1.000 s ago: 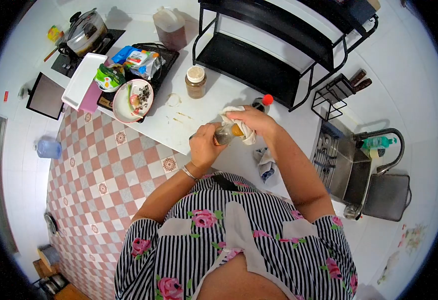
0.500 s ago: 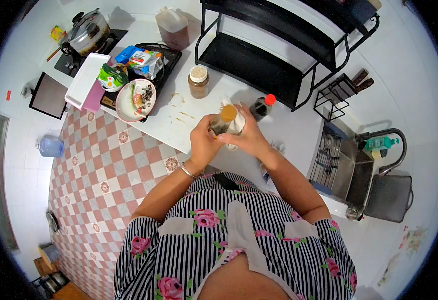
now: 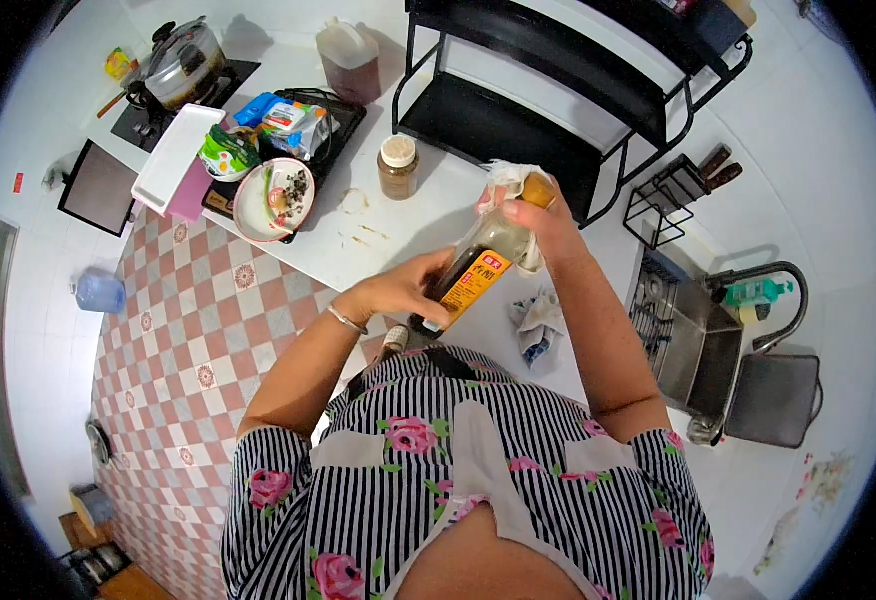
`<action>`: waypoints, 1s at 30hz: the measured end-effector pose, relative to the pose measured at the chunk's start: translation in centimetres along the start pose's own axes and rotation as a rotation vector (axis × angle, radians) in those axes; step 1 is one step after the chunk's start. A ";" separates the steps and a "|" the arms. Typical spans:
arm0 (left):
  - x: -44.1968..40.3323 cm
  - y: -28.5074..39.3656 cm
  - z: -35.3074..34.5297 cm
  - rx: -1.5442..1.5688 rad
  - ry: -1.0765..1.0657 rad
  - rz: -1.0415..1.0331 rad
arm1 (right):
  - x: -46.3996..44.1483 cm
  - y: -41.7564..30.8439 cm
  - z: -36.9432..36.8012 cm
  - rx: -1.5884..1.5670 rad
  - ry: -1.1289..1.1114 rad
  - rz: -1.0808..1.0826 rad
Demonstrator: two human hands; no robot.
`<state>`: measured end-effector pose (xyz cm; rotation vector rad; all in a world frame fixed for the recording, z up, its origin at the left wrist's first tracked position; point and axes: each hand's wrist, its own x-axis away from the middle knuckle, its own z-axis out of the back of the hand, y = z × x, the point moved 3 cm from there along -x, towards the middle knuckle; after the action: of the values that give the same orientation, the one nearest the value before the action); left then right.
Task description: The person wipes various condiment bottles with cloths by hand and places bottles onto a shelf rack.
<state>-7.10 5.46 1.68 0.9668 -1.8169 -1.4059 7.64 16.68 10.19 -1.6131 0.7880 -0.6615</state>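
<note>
A glass bottle [image 3: 476, 277] of dark liquid, with a yellow label and a yellow-brown cap, lies tilted between my hands above the counter. My left hand [image 3: 405, 288] grips its lower end, thumb across the label. Around the neck and cap, my right hand [image 3: 550, 225] is closed on the bottle with a white cloth [image 3: 507, 178] bunched against it. A crumpled patterned cloth [image 3: 540, 328] lies on the counter below my right forearm. Left of the bottle stands a brown-filled jar [image 3: 398, 168] with a whitish lid.
A bowl of food scraps [image 3: 274, 200], packages [image 3: 283, 125] and a white tray [image 3: 180, 160] crowd the counter's left. Brown rings and streaks [image 3: 363, 235] mark its surface. A black rack [image 3: 498, 125] rises behind. The sink [image 3: 703, 350] and knife holder [image 3: 668, 205] are at the right.
The bottle has gone from nearly upright to tilted, its label now showing. My right hand moved up to the cap with the cloth; my left slid to the base. The red-capped bottle is out of sight.
</note>
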 end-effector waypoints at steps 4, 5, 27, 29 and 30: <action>-0.4 -0.6 -0.3 -0.138 0.191 0.006 | -1.6 -0.4 0.5 -0.124 -0.137 0.081; -0.3 2.0 -1.4 -0.220 0.314 -0.105 | -1.6 -0.6 0.3 -0.104 -0.074 0.066; -1.1 3.5 -2.0 -0.125 0.369 -0.268 | -0.2 -5.8 0.2 0.003 0.070 0.196; -1.3 3.6 -2.1 -0.414 0.618 -0.290 | -0.3 -5.6 -0.3 0.057 0.204 0.212; -1.4 3.8 -2.3 -0.561 0.741 -0.301 | -0.3 -5.7 -0.7 0.105 0.226 0.214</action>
<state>-5.07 6.12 5.87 1.2521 -0.7094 -1.3576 7.72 17.10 15.91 -1.3510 1.0578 -0.7249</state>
